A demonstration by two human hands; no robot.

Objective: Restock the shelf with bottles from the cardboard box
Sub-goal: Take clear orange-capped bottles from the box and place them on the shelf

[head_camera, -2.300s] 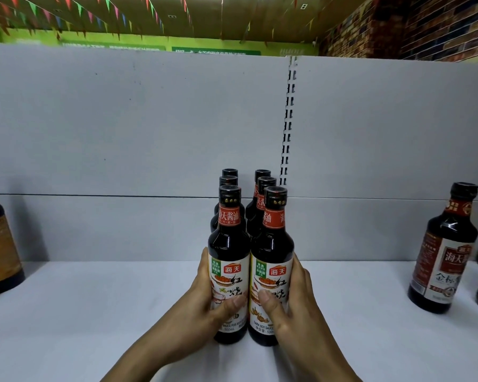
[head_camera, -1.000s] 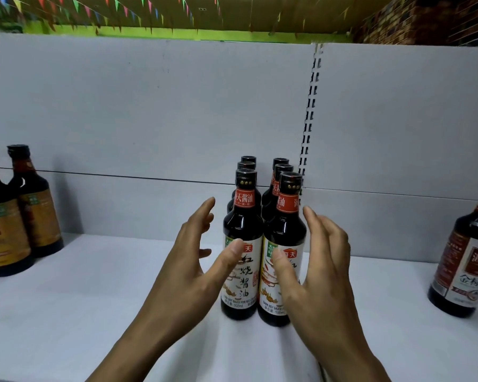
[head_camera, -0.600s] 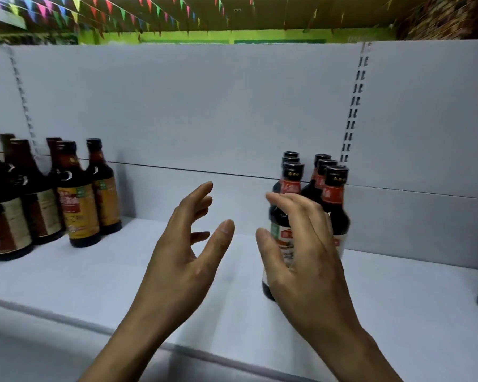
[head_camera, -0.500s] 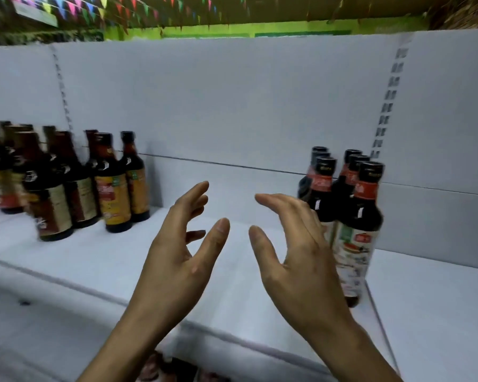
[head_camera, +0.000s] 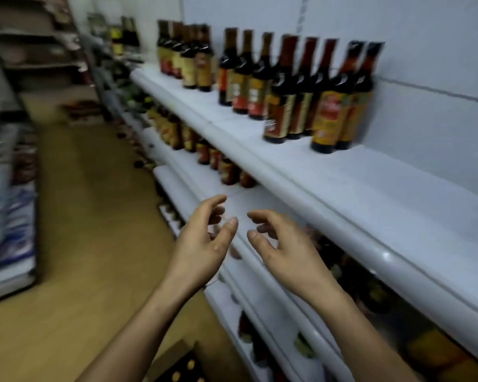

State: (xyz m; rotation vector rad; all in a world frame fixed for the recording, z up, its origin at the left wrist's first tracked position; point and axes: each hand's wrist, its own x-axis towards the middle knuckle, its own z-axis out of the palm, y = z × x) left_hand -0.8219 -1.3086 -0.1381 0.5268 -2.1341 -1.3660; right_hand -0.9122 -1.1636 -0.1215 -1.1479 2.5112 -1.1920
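Observation:
My left hand [head_camera: 204, 241] and my right hand [head_camera: 284, 249] hover side by side in front of the white shelf [head_camera: 329, 194], both empty with fingers spread. Neither touches anything. The cardboard box [head_camera: 174, 362] peeks in at the bottom edge, on the floor below my left forearm, with dark bottle tops inside. Dark sauce bottles with yellow and red labels [head_camera: 331, 106] stand in rows on the shelf's far stretch. The group I was handling is out of view.
Lower shelves [head_camera: 260, 285] below my hands hold more bottles. The wooden aisle floor [head_camera: 80, 230] runs away to the left. Blurred goods [head_camera: 9, 216] are stacked on the opposite rack at the far left.
Both hands let go of the two front bottles and drew back open. The view swung left and down along the aisle, and the box came into sight.

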